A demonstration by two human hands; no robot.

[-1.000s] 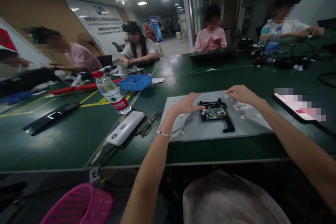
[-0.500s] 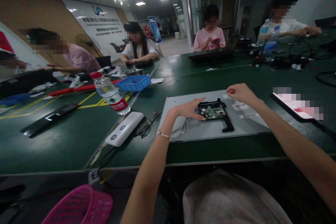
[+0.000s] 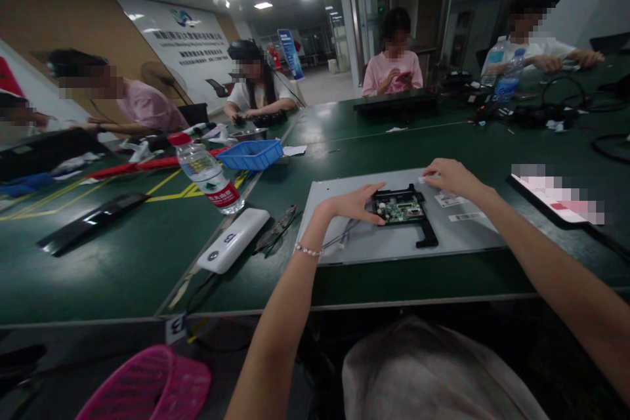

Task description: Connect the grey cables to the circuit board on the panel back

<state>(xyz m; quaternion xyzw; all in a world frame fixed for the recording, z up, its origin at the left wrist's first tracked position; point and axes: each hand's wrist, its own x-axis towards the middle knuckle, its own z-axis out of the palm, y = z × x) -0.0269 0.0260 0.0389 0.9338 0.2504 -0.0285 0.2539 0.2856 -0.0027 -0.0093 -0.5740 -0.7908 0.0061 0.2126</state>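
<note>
A flat grey panel [image 3: 472,240] lies on the green table in front of me. On it sits a black plastic bracket [image 3: 427,231] framing a green circuit board [image 3: 401,211]. My left hand [image 3: 352,203] grips the bracket's left side, thumb at the near corner and fingers at the far one. Beyond the bracket's upper right corner, my right hand [image 3: 451,177] has its fingertips drawn together low over the panel. A small pale bit shows at those fingertips, too small to name. Thin cables [image 3: 344,234] run under my left wrist.
Left of the panel lie glasses [image 3: 277,231], a white power bank [image 3: 234,241] and a water bottle [image 3: 209,177]. Behind is a blue tray [image 3: 252,155]. A phone-like device [image 3: 556,200] lies to the right. Several people sit around the table. A pink basket [image 3: 172,380] stands below the edge.
My right hand has shifted slightly, its fingers stretching forward from a tighter curl. The left hand and the bracket stay in place.
</note>
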